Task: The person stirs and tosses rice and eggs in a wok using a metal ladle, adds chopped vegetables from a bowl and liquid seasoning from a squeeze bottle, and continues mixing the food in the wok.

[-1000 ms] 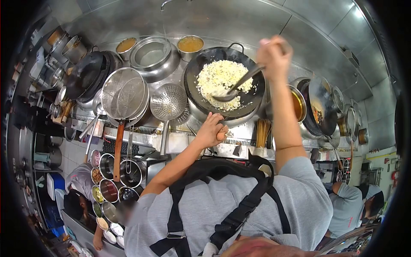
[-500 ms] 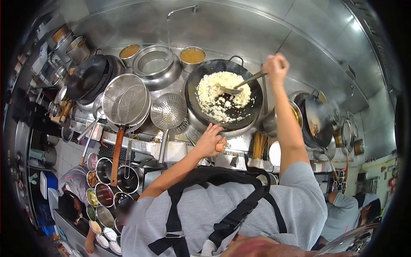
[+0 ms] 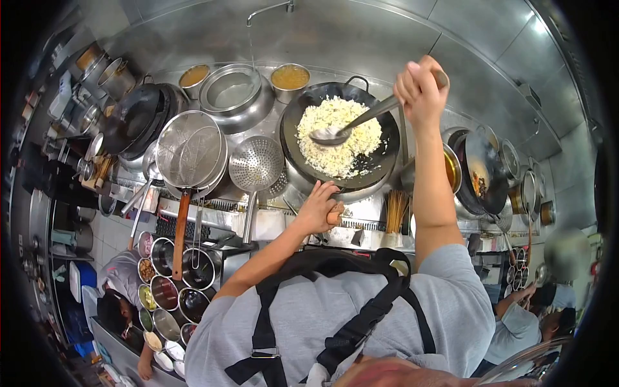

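Note:
My right hand (image 3: 422, 93) is wrapped round the handle of a metal ladle (image 3: 330, 135), raised above the far right side of the wok. The ladle's bowl rests on the fried rice (image 3: 342, 158), pale grains mixed with yellowish bits, and has something white in it. The black wok (image 3: 385, 155) sits on the burner, with a loop handle at its far rim. At its near edge, my left hand (image 3: 316, 209) is closed round the wok's handle, whose brownish end pokes out beside the thumb; the palm side is hidden.
Left of the wok lie a perforated skimmer (image 3: 255, 164) and a wire strainer (image 3: 190, 148). Behind stand a water pot (image 3: 231, 90) under a running tap and an orange-filled pot (image 3: 290, 79). A second wok (image 3: 480, 174) is at right. Co-workers (image 3: 519, 329) are on both sides.
My right hand has tilted and shifted slightly up and right. The ladle bowl has moved left over the rice, now with white stuff in it. The rice is spread differently; my left hand stays at the near rim.

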